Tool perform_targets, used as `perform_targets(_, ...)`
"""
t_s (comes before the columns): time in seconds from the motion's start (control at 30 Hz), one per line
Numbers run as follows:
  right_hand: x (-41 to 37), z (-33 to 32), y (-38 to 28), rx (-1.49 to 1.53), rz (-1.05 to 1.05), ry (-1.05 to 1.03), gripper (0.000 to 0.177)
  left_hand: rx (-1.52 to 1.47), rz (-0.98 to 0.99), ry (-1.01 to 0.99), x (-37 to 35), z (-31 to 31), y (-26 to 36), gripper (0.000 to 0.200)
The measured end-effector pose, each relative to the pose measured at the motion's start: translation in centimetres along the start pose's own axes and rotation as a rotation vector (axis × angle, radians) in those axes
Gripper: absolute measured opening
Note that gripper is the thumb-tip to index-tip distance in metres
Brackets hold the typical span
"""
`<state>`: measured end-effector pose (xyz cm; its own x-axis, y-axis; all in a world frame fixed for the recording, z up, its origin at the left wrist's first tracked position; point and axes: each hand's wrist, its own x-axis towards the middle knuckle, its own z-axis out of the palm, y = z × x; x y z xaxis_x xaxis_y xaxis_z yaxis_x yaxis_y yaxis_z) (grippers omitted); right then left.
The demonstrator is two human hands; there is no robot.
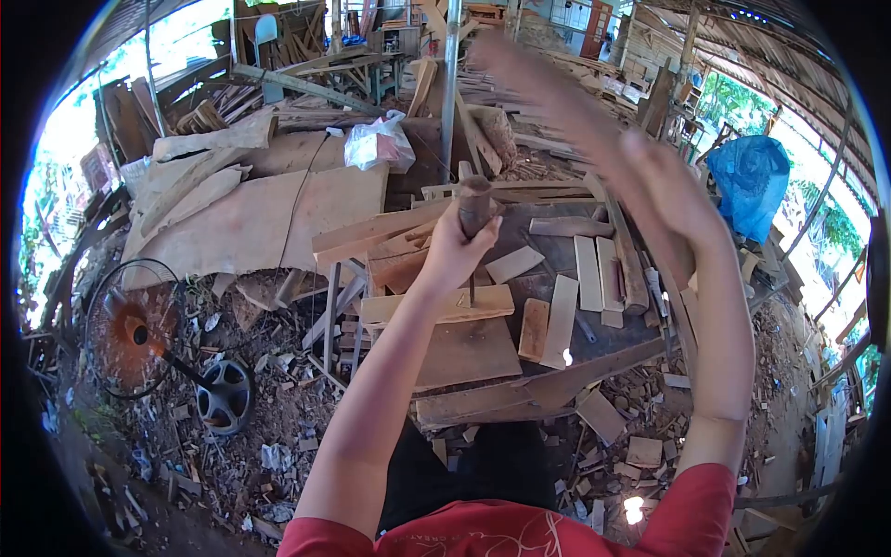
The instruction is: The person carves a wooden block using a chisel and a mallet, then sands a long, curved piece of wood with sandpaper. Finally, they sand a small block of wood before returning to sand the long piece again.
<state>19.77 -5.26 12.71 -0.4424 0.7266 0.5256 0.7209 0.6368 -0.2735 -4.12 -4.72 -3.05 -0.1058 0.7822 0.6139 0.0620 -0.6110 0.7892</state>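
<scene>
My left hand (452, 249) is wrapped round the wooden handle of a chisel (476, 202). The chisel stands roughly upright, and its thin blade meets a pale strip of wood (399, 309) on the workbench. Up at the right, my right hand (670, 190) grips a long wooden club (557, 97), raised and smeared by motion. Beside the strip lie several short wood blocks (562, 320) and a loose piece of wood shaped like a handle (571, 226). A flat board (469, 357) lies below the strip, nearest my body.
A standing fan (139, 334) is on the littered ground at left. Behind it lies a large wood sheet (251, 218), with a white plastic bag (380, 144) at its far edge. A metal post (450, 88) rises behind the bench. Blue plastic (750, 186) hangs at right.
</scene>
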Motion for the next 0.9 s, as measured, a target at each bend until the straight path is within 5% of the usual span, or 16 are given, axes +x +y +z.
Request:
perform_targets(0.1,0.4,-1.1,0.9,0.880,0.306,-0.003,0.061,-0.007,0.010,-0.010,0.0,0.1,-0.1,0.014)
perform_targets(0.17,-0.4,2.1,-0.8,0.413,0.078,0.085,0.058,-0.004,0.009,-0.021,-0.2,0.6,0.1,0.015)
perform_targets(0.23,-0.4,3.3,-1.4,-0.206,-0.154,-0.188,0.053,0.028,0.013,-0.041,-0.3,1.2,0.4,0.026)
perform_targets(0.33,1.6,-1.5,-3.7,-0.298,0.040,-0.400,0.055,0.170,0.000,-0.093,-0.4,1.3,1.0,0.029)
perform_targets(0.37,1.0,-1.1,-2.1,-0.034,-0.153,-0.037,0.054,0.167,0.000,-0.102,-0.4,1.4,1.0,0.029)
perform_targets(0.4,0.7,-1.8,-1.3,-0.039,-0.145,-0.036,0.054,0.140,0.007,-0.104,-0.4,1.6,0.8,0.029)
perform_targets(0.53,-0.2,0.1,-1.0,1.044,0.069,0.120,0.053,0.175,0.064,-0.090,-0.4,2.2,0.4,0.026)
perform_targets(0.57,-1.1,1.8,-1.9,0.493,0.021,0.062,0.055,0.176,0.064,-0.088,-0.4,2.3,0.3,0.026)
perform_targets(0.63,-1.0,1.9,-2.6,-0.059,-0.033,0.002,0.057,0.033,0.059,-0.117,-0.5,2.4,0.3,0.025)
perform_targets(0.7,0.3,-0.4,-2.1,-0.198,0.201,-0.450,0.060,0.073,0.016,-0.105,-0.7,2.4,0.6,0.023)
perform_targets(0.73,-0.1,-0.5,-1.0,-0.201,0.202,-0.450,0.060,0.112,-0.026,-0.090,-0.7,2.3,0.8,0.022)
perform_targets(0.8,-1.1,0.1,1.5,0.036,0.230,0.029,0.062,0.076,-0.038,-0.090,-0.7,2.0,0.7,0.020)
perform_targets(0.9,-1.7,1.8,4.9,0.026,0.308,0.027,0.066,0.033,-0.016,-0.070,-0.3,1.6,0.3,0.017)
